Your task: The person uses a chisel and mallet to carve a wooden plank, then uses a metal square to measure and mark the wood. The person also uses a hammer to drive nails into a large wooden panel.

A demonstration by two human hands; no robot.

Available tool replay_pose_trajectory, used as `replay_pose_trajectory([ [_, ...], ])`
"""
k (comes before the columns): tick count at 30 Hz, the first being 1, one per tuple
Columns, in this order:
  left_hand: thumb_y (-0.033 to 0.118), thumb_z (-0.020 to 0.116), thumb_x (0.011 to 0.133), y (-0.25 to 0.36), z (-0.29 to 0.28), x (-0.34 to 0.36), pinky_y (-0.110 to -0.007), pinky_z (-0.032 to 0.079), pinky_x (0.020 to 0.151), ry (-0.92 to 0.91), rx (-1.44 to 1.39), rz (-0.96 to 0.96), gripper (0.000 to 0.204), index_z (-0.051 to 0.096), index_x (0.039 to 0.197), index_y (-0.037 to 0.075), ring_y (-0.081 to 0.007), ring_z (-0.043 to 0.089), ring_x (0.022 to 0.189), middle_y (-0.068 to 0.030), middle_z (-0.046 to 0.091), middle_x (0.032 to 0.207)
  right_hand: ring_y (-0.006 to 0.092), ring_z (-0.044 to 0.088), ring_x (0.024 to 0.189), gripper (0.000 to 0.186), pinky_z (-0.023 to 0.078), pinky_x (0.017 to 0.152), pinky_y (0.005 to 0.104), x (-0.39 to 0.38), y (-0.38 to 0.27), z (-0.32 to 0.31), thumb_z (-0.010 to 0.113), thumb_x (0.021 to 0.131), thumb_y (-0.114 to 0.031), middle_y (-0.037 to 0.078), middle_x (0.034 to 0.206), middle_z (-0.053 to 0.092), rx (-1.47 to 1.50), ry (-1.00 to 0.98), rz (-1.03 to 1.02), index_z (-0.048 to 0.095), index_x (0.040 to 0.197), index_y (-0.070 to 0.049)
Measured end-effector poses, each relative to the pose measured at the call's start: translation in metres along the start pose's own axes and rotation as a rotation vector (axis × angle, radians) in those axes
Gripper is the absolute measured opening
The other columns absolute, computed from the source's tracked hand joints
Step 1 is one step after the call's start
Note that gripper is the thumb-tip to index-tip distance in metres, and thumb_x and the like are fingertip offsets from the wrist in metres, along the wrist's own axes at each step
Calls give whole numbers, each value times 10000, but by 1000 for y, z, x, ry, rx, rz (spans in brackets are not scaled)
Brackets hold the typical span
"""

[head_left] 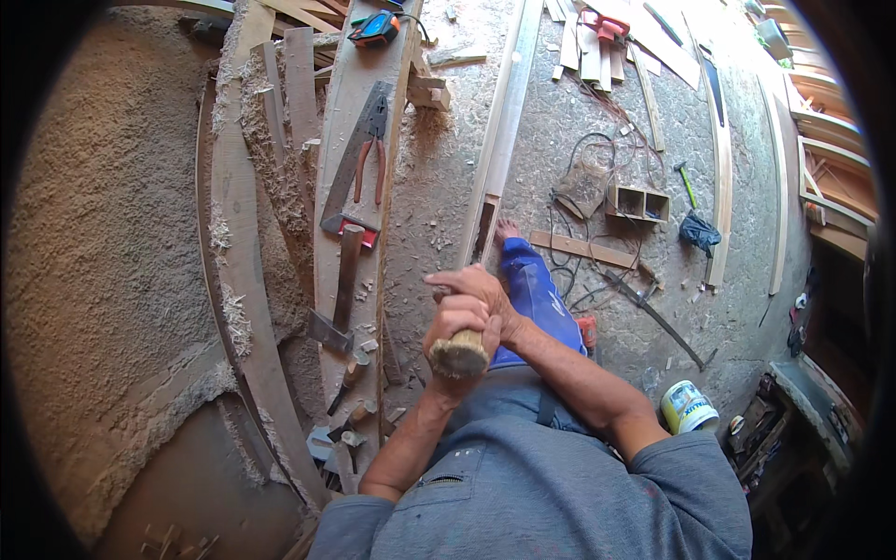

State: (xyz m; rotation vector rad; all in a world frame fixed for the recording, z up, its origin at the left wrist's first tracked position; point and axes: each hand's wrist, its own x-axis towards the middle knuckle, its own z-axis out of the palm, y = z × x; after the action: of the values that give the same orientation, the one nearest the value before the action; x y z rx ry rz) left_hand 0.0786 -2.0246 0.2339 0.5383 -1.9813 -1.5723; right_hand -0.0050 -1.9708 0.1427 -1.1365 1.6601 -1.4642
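Observation:
A thick wooden tool handle (460, 355) points its frayed round end up toward me. It looks like a chisel's, but its working end is hidden behind my hands. My left hand (455, 327) is closed around the handle. Over it, farther along, my right hand (476, 287) is closed too, one finger reaching out to the left. Just beyond both hands lies a long timber (509, 112) with a dark slot (485, 224) cut in its near end. My bare foot (507, 230) rests beside that timber.
On the bench plank (369, 271) at left lie a hammer (345, 289), pincers (371, 163), a square (350, 187) and a tape measure (375, 28). Cables and a two-hole block (638, 203) litter the floor at right, near a white bucket (689, 408) and a green-handled hammer (688, 187).

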Motion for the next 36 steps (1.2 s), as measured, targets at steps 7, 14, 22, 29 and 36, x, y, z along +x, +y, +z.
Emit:
replay_pose_trajectory([
  [7,192,820,851,-33,20,174,-324,545,752,-188,-24,-289,267,673,1009,34,-139,655,820,-70,693,896,220,614,1163,457,497,1032,382,105,-22,-74,739,920,-236,133,1248,644,216,176,211,570,1309,-66],
  [14,304,839,826,-98,53,224,-312,549,672,-122,0,-316,309,722,918,34,-109,653,749,-48,726,819,251,610,1184,756,476,1045,399,92,-11,-110,627,910,-92,165,1250,634,465,430,368,281,1581,-48],
  [22,285,843,819,-131,72,220,-298,547,711,-43,-181,-364,297,721,933,40,-95,668,779,-53,747,841,233,619,1079,605,502,937,357,149,-3,-146,663,963,-471,124,1090,656,-482,749,166,577,1375,-36],
  [29,214,705,951,-84,67,184,-303,543,753,-177,-104,-228,178,695,956,36,-106,657,865,-51,726,872,246,680,1015,394,535,897,371,132,-34,-124,626,1008,-380,153,1086,702,-100,593,168,670,1192,-34],
  [36,142,728,924,12,43,207,-265,542,733,-525,-138,-310,178,704,1058,28,-91,654,886,-19,715,899,250,652,1145,693,555,946,366,130,-104,-189,665,943,-554,188,1227,664,-136,344,236,553,1395,-41],
])
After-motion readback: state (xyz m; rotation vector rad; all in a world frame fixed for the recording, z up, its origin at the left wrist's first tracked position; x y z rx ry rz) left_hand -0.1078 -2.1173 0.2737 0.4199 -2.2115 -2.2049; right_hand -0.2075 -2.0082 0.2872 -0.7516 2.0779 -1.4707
